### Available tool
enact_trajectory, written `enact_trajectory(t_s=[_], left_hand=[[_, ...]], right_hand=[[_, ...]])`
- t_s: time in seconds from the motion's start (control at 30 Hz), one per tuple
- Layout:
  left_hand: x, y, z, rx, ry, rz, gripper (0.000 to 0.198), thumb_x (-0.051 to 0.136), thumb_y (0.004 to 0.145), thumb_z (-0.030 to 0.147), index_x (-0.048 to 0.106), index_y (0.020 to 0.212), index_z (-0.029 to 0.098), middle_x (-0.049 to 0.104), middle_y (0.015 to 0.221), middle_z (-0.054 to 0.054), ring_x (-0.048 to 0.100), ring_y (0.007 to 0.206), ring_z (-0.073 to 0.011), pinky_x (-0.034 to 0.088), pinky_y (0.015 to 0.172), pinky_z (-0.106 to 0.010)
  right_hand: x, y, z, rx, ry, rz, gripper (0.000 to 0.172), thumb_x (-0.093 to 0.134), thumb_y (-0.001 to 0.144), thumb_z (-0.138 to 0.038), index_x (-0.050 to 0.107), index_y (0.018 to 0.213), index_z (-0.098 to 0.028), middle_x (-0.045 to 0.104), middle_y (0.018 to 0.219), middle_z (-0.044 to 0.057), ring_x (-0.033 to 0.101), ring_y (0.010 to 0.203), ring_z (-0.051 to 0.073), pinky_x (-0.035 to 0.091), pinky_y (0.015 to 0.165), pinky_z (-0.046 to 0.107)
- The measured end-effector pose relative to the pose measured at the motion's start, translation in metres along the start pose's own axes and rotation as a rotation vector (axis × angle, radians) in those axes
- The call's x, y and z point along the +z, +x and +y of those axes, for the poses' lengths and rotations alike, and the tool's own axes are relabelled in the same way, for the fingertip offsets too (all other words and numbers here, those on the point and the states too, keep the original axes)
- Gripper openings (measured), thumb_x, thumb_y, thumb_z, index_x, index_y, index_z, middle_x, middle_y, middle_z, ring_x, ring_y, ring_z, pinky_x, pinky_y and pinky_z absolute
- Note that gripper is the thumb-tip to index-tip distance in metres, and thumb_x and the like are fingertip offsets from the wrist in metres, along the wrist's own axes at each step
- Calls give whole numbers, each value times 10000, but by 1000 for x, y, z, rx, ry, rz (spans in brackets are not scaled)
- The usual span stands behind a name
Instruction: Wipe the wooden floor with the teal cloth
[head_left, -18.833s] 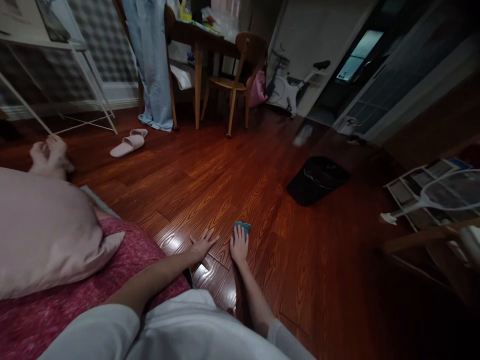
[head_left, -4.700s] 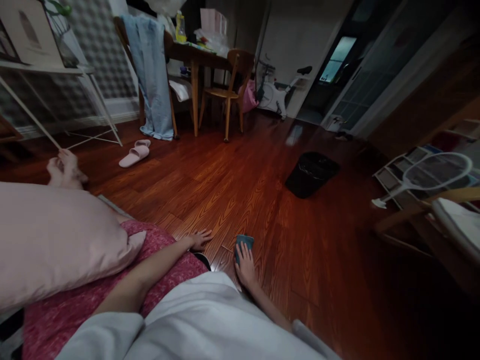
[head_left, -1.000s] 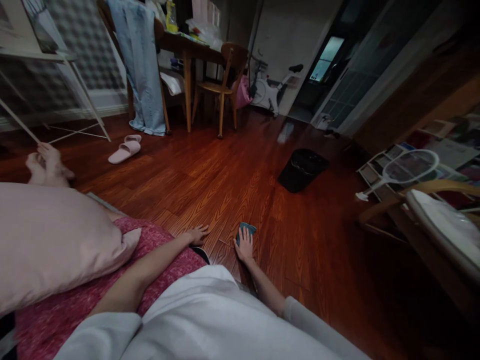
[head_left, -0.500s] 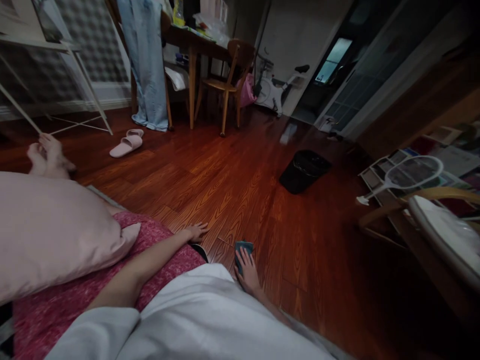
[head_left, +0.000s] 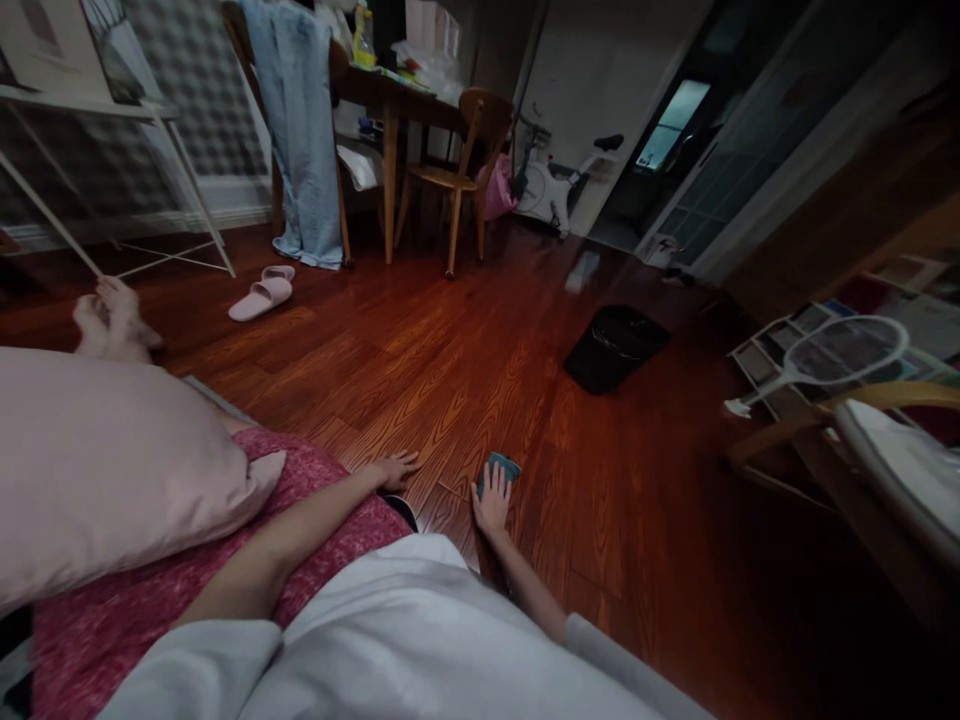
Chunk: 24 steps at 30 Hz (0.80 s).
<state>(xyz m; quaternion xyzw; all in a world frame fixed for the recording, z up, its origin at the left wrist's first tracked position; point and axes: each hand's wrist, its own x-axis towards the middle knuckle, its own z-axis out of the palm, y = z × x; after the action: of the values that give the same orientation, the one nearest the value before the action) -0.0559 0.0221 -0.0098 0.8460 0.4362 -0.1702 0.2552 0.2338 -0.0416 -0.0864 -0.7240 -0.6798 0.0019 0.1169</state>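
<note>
My right hand (head_left: pixel 492 502) lies palm down on a folded teal cloth (head_left: pixel 505 464), fingers stretched and spread over it. Its far edge shows beyond my fingertips; most of it is hidden beneath the palm. The cloth rests on the reddish wooden floor (head_left: pixel 450 400). To the left, my left hand (head_left: pixel 396 468) is open and flat on the floor, holding nothing. Beside its wrist is the edge of a dark round object with a pale rim (head_left: pixel 405 512), partly covered by my clothing. A pale pink pillow (head_left: pixel 127 470) lies across my lap on the maroon fabric (head_left: pixel 315 560).
Ahead on the right stands a black trash bin (head_left: pixel 613 350). Pink slippers (head_left: pixel 261 297) lie near a white-legged table (head_left: pixel 191 190). Further back are a wooden chair (head_left: pixel 457 180) and an exercise bike (head_left: pixel 551 190). A white racket (head_left: pixel 844 350) leans by a shelf at right.
My right hand has slid forward over the floor, away from my body, and the teal cloth has moved with it. My left hand has stayed in place. The view has shifted slightly.
</note>
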Motion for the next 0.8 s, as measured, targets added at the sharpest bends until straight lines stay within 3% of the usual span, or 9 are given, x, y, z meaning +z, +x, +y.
enact_trajectory(t_s=[0.1,0.23,0.3,0.4,0.5,0.6,0.7,0.8], left_hand=[[3,1,-3,9,-10,8,761,622,880,333,297,1566,285,159,1647,-105,180,1494,-370,257,1148,-582],[7,2,-6,11,-15,10,764,624,879,343,296,1566,282,149,1648,-108,158,1497,-378,239,1147,-600],[8,2,-7,9,-11,7,765,617,880,341,289,1569,280,136,1651,-106,149,1499,-377,230,1148,-607],[7,2,-7,5,2,-9,772,608,882,344,273,1574,273,121,1653,-107,135,1502,-377,239,1140,-619],[7,3,-7,2,15,-23,776,600,890,356,251,1579,284,109,1656,-100,127,1505,-366,249,1138,-613],[6,4,-6,-3,17,-28,762,601,894,345,261,1574,298,112,1657,-87,126,1508,-354,259,1144,-590],[5,4,-5,-10,5,-30,760,615,889,338,280,1569,297,127,1655,-86,131,1506,-359,258,1145,-589],[5,4,-4,-4,-19,-20,758,621,887,345,291,1567,287,137,1653,-92,135,1505,-356,246,1157,-569]], right_hand=[[-5,-35,8,-232,20,-12,618,261,1004,-476,270,1564,-216,237,1643,86,162,1516,224,153,1207,473],[-18,-75,43,-428,16,-66,600,328,1001,-445,231,1571,-286,238,1647,40,188,1511,192,176,1212,432],[-20,-77,62,-388,-2,-68,600,319,1000,-440,221,1573,-290,233,1649,34,185,1512,190,177,1212,433],[-18,-56,74,-155,-31,-26,610,249,1002,-454,233,1573,-243,211,1654,55,155,1517,200,163,1209,452],[-11,-18,64,95,-41,5,646,182,995,-474,274,1562,-179,213,1649,100,151,1515,231,140,1204,480],[-5,13,42,219,-24,22,676,160,989,-480,295,1552,-132,220,1640,143,153,1510,266,143,1190,517],[-1,22,17,184,-1,26,677,170,988,-478,306,1546,-119,231,1634,157,161,1507,276,148,1183,529],[3,6,-4,38,4,3,657,206,993,-487,328,1542,-148,252,1631,138,177,1507,258,141,1193,505]])
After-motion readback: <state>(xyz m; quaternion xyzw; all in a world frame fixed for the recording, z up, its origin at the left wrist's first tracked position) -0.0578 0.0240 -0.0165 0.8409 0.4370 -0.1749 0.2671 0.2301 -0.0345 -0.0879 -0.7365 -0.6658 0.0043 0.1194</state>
